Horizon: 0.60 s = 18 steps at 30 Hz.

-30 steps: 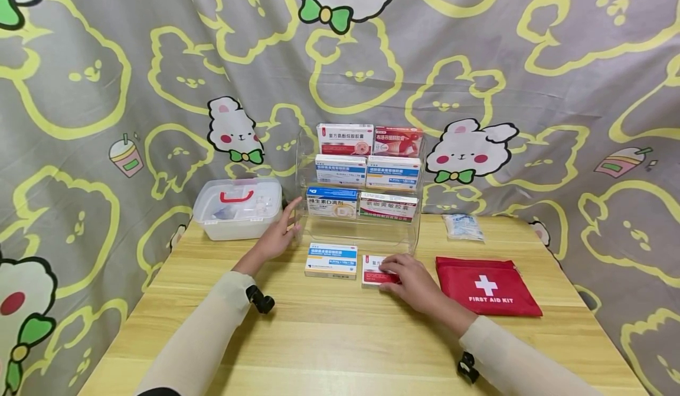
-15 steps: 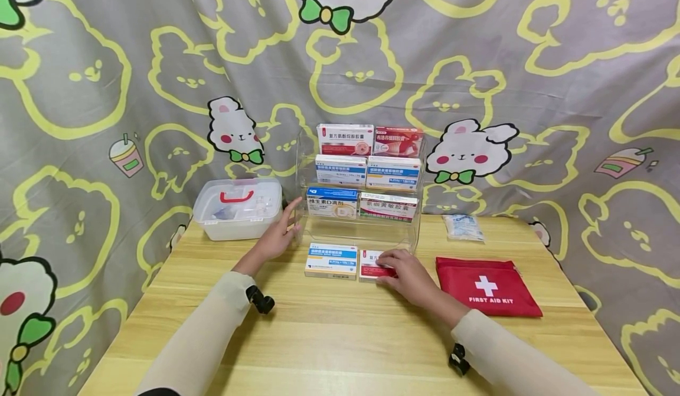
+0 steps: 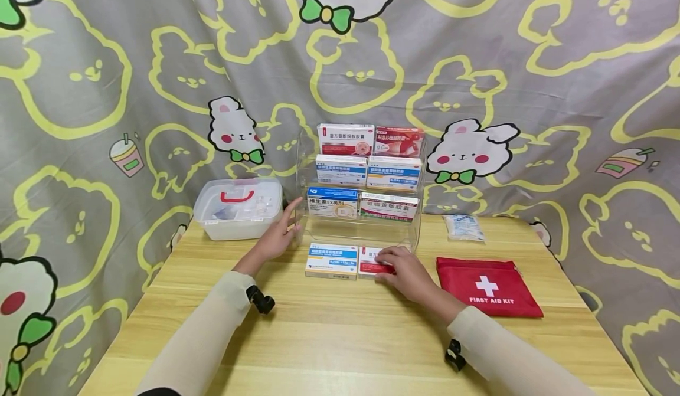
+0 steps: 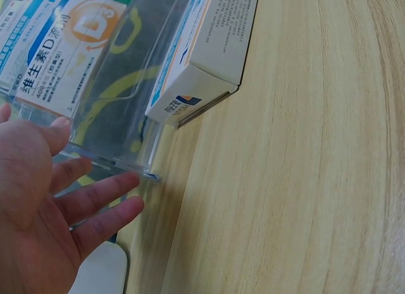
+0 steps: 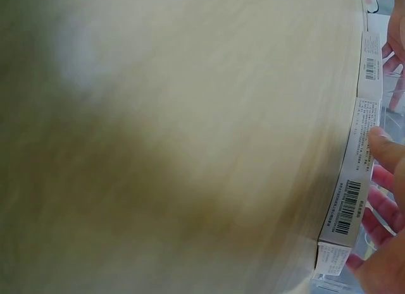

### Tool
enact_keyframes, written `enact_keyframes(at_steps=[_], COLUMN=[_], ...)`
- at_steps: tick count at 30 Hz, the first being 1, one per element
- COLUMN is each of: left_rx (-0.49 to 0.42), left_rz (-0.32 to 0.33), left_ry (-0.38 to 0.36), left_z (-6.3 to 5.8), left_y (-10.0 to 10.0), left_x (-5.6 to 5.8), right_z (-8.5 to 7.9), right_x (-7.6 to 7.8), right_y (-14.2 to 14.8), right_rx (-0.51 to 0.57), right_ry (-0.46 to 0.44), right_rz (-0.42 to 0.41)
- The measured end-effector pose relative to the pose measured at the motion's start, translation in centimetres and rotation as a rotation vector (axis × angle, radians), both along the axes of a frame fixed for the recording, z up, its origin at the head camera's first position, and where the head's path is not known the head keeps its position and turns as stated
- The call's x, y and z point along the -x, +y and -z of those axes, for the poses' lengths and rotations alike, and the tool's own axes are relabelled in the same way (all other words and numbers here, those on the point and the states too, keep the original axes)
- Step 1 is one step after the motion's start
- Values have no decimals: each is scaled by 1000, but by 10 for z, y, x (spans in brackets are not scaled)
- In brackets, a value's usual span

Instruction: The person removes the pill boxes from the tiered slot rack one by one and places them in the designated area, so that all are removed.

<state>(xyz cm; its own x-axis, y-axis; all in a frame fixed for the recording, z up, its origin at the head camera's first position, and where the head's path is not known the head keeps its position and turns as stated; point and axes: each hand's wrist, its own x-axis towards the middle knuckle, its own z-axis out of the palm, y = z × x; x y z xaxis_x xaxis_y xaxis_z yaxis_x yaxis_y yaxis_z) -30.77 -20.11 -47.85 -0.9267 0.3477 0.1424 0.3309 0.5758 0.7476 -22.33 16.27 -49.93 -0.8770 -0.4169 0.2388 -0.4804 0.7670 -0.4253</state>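
Observation:
My right hand (image 3: 408, 273) grips a white and red medicine box (image 3: 367, 260) lying on the table, its thumb at the near edge and its fingers over the top; they cover the box's right part. Directly to the left lies a blue and white medicine box (image 3: 331, 261), close against it or nearly so. My left hand (image 3: 273, 239) is at the left side of a clear tiered display rack (image 3: 350, 231), fingers extended. In the left wrist view, its loosely spread fingers (image 4: 101, 199) are by the rack's edge and hold nothing.
Boxes fill the rack's upper tiers, among them a vitamin D box (image 3: 332, 202) and a red box (image 3: 399, 141). A clear lidded case (image 3: 239, 222) stands left. At right lie a red first aid pouch (image 3: 486, 290) and a small packet (image 3: 464, 228). A patterned curtain (image 3: 361, 101) hangs behind.
My right hand has slid the white and red box away from me and slightly left, up beside the blue and white box. The left hand has stayed in place.

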Motion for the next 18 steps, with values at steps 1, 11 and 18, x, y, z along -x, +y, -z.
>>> enact_keyframes(at_steps=[1,11,18], left_rx=[1,1,6], left_rz=[0,0,-12], left_ry=[0,9,-1], left_z=[0,-1,0], left_y=[0,0,1], left_x=[0,0,0], right_z=[0,-1,-3], right_x=[0,2,3], right_y=[0,0,0], right_rx=[-2,-16,-12], right_ry=[-2,-16,-30], right_rz=[2,5,13])
